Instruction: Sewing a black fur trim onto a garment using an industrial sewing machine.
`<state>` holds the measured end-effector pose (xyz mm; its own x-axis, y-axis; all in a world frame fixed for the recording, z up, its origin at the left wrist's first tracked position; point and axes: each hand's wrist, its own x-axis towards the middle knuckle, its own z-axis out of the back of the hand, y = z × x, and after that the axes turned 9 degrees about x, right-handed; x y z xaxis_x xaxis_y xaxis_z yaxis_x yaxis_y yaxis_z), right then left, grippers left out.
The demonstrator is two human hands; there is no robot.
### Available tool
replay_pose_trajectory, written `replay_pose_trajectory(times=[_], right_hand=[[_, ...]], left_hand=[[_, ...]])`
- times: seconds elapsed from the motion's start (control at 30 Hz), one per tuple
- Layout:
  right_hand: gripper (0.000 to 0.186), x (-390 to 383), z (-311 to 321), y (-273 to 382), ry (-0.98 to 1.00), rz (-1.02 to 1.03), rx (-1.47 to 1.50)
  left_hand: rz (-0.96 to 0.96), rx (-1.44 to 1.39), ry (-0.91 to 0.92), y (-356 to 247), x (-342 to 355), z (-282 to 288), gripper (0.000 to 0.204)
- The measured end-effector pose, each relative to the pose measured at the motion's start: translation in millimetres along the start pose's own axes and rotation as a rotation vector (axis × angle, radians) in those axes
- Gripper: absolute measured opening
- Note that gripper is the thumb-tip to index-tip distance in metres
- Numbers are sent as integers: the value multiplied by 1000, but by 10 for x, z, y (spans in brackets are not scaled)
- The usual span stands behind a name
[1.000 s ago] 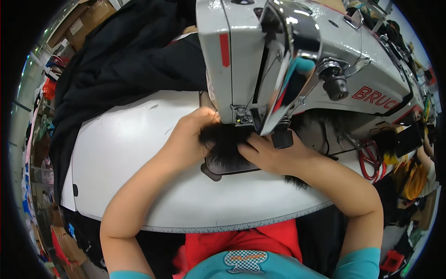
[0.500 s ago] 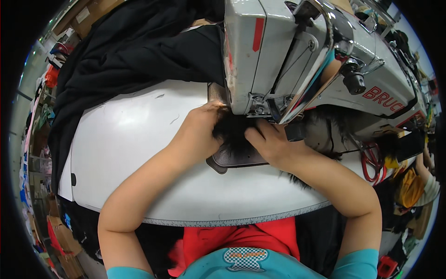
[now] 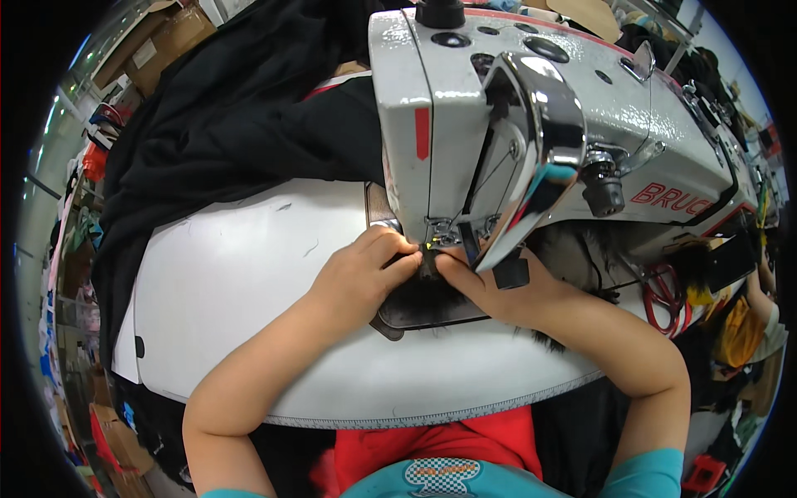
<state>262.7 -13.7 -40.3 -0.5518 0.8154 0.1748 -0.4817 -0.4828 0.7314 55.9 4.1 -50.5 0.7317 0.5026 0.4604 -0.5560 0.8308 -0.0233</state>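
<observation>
A white sewing machine (image 3: 407,149) stands ahead of me, its needle area just above my fingers. My left hand (image 3: 353,278) is closed in a pinch on the left edge of a piece of black faux fur (image 3: 428,267), close by the presser foot. From the right, my right hand (image 3: 519,290) presses thumb and finger on the same fur beside the foot. Part of that hand is hidden behind the machine's shiny guard and a small black block. More dark fur (image 3: 548,340) shows under my right forearm.
Black cloth (image 3: 249,124) lies heaped over the back left of the white table (image 3: 241,257). A measuring tape (image 3: 432,417) runs along the table's front edge. Red-handled scissors (image 3: 664,299) lie at the right, near a dark phone-like slab (image 3: 735,261). Another person's arm (image 3: 757,295) shows far right.
The view has shifted, so the machine sits lower and shows more of its top. My left fingers have drawn into a pinch nearer the foot, and less fur shows between my hands.
</observation>
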Motion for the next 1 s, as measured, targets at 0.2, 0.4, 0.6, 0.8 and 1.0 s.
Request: replay_pose_trajectory(times=[0.2, 0.4, 0.6, 0.8, 1.0], right_hand=[[18, -122, -107, -160, -109, 40, -5], [38, -77, -27, -148, -30, 66, -189], [35, -10, -77, -167, -94, 25, -39], [10, 38, -95, -114, -161, -55, 149], [10, 54, -53, -60, -104, 341, -409]], left_hand=[[125, -274, 103, -119, -45, -13, 26], [131, -252, 74, -133, -19, 42, 30], [309, -328, 114, -130, 42, 77, 31], [283, -397, 37, -108, -4, -46, 27], [72, -98, 130, -89, 13, 6, 25]])
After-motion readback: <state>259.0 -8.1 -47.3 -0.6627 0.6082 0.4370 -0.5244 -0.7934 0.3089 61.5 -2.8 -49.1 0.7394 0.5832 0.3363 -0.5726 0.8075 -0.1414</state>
